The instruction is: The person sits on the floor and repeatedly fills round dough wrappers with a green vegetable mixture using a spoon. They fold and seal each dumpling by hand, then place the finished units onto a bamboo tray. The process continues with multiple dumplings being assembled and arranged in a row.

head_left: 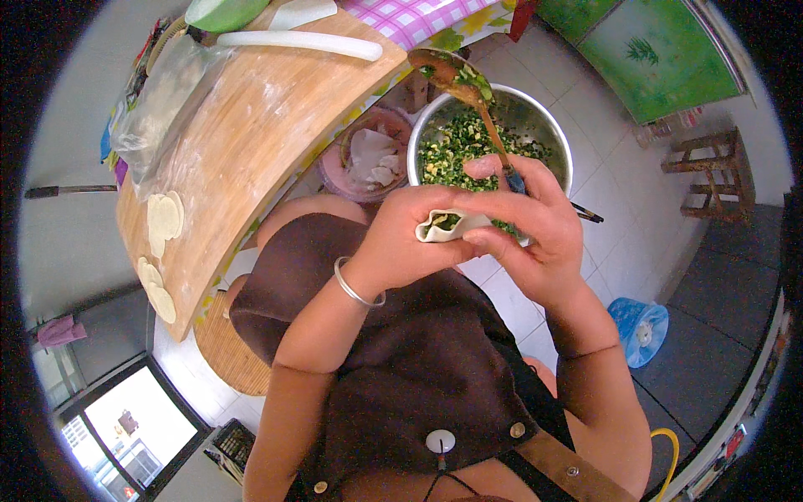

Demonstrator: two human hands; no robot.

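Between both hands is a dumpling wrapper (443, 233) with green filling showing at its open left end. My left hand (408, 235) cups the wrapper's left part, thumb and finger around it. My right hand (539, 232) pinches its right part and also holds a metal spoon (453, 78), whose bowl, smeared with bits of green, points up and left. Below the hands stands a steel bowl (564, 135) of chopped green and yellow filling (458, 147). Round wrappers (165, 216) and further wrappers (155, 292) lie in overlapping groups on the wooden board at the left.
A floured wooden board (251, 125) carries a white rolling pin (301, 44) and a plastic bag of dough (166, 110). A pink basin (332, 166) stands beside the steel bowl. Chopsticks (588, 212) stick out past the bowl. A blue-lined bin (637, 332) and wooden stools (709, 166) are at the right.
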